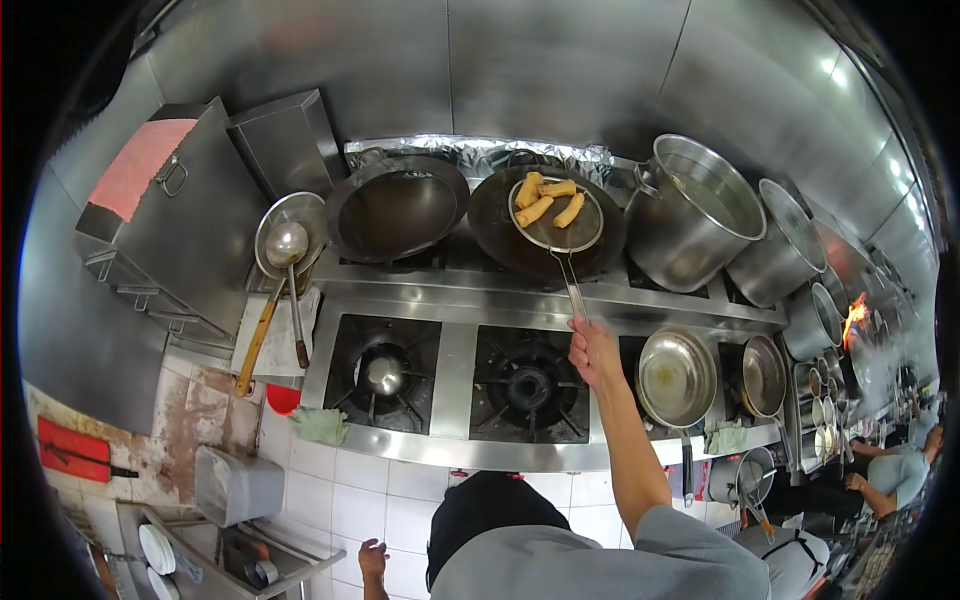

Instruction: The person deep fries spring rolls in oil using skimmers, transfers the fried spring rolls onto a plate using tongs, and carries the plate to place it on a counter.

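Our right hand (593, 352) is wrapped around the near end of a long wire handle (571, 280), holding up a strainer (560, 237). Our left hand (373, 557) hangs low, above the white floor tiles (358, 500); we see nothing in it, but it shows too small for us to tell how far its fingers are spread.

Four rolls (535, 211) lie in the strainer. By their golden colour we judge them cooked, and they are gathered together, though not yet tipped out of the mesh.

They sit beyond our right hand, at the far end of the handle, and well apart from our left. Beneath them is a dark wok (487, 225); we cannot tell whether the strainer touches it. A second wok (395, 212) stands just beside it on the left, a tall pot (672, 235) on the right.
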Demonstrator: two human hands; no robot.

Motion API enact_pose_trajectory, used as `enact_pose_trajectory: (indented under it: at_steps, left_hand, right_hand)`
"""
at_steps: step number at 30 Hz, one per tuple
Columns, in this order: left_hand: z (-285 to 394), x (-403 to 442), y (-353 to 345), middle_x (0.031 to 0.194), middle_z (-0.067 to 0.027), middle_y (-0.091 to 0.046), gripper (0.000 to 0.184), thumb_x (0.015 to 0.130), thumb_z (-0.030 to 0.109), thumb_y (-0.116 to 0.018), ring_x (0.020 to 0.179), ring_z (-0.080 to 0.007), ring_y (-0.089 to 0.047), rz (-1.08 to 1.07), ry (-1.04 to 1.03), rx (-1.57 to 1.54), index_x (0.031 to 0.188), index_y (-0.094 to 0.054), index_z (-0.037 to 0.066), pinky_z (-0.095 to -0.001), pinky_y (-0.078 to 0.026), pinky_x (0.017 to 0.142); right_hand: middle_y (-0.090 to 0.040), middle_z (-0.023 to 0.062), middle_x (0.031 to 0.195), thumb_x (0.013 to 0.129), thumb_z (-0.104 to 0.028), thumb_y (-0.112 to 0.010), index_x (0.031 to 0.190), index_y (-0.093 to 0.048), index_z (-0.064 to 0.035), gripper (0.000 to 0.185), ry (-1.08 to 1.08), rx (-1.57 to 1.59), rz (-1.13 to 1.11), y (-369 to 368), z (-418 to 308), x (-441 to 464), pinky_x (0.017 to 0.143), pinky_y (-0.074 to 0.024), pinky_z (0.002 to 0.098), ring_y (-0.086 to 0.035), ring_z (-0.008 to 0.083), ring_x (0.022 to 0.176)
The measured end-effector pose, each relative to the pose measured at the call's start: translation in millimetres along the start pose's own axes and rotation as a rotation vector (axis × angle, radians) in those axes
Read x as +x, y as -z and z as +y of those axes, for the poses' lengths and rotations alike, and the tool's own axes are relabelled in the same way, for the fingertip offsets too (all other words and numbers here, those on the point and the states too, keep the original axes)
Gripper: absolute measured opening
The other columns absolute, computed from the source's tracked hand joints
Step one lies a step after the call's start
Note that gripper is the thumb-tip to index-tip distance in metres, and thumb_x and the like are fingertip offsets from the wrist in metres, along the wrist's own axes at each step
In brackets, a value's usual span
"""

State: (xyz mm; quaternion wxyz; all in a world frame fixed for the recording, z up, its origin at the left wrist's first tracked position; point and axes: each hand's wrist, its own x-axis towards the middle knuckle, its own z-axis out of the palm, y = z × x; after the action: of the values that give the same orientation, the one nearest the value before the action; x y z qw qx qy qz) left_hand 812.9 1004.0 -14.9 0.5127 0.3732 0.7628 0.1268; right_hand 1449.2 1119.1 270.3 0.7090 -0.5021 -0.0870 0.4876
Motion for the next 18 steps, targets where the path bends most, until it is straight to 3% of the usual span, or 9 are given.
enact_pose_trajectory:
  at_steps: [6,8,9,11,16,18]
  left_hand:
    - [0,-10,-5,0.089,-0.0103,-0.064,0.038,0.084,0.012,-0.064,0.063,-0.0182,-0.064,0.044,-0.069,-0.028,0.119,-0.052,0.003,-0.0279,-0.042,0.044]
    - [-1,-15,-5,0.085,-0.0163,-0.063,0.038,0.079,0.008,-0.064,0.064,-0.0212,-0.064,0.109,-0.037,-0.062,0.113,-0.055,-0.005,-0.0303,-0.054,0.054]
    - [-5,-17,-4,0.085,-0.0163,-0.063,0.038,0.079,0.008,-0.064,0.064,-0.0212,-0.064,0.11,-0.039,-0.067,0.113,-0.055,-0.005,-0.0303,-0.054,0.054]
    - [-16,-22,2,0.084,-0.0159,-0.063,0.038,0.079,0.008,-0.064,0.064,-0.0211,-0.064,0.105,0.003,-0.079,0.113,-0.055,-0.005,-0.0303,-0.053,0.052]
    - [-48,-23,18,0.072,-0.0102,-0.061,0.038,0.08,0.01,-0.066,0.054,-0.0206,-0.062,0.092,0.159,-0.178,0.115,-0.053,0.001,-0.0289,-0.038,0.035]
    - [-63,-17,33,0.086,-0.0099,-0.063,0.041,0.086,0.016,-0.064,0.068,-0.0254,-0.064,0.019,0.204,-0.126,0.122,-0.048,0.008,-0.0397,-0.047,0.054]
  right_hand:
    - [-0.039,-0.0031,0.055,0.095,-0.024,-0.058,0.092,-0.053,-0.0027,0.022,-0.011,-0.037,-0.004,-2,-7,-3,0.036,-0.0249,0.0215,-0.032,0.0067,0.039]
    - [-0.04,-0.0029,0.055,0.094,-0.024,-0.059,0.093,-0.053,-0.0022,0.023,-0.004,-0.069,0.005,-5,-7,-5,0.036,-0.025,0.0215,-0.033,0.0067,0.039]
    - [-0.04,-0.0028,0.056,0.094,-0.024,-0.059,0.093,-0.053,-0.0018,0.023,-0.003,-0.085,0.014,-7,-7,-6,0.036,-0.025,0.0215,-0.033,0.0067,0.039]
    - [-0.04,-0.0027,0.056,0.094,-0.024,-0.059,0.093,-0.053,-0.0014,0.023,0.002,-0.101,0.019,-12,-6,-7,0.036,-0.0251,0.0214,-0.033,0.0067,0.039]
    - [-0.039,-0.0032,0.056,0.094,-0.023,-0.06,0.092,-0.053,-0.0013,0.023,0.021,-0.057,0.031,-24,3,-12,0.036,-0.0241,0.0215,-0.032,0.0062,0.039]
    - [-0.039,-0.0035,0.055,0.094,-0.023,-0.059,0.092,-0.053,-0.0019,0.023,0.04,-0.052,0.035,-31,10,-13,0.036,-0.0238,0.0221,-0.032,0.0065,0.039]
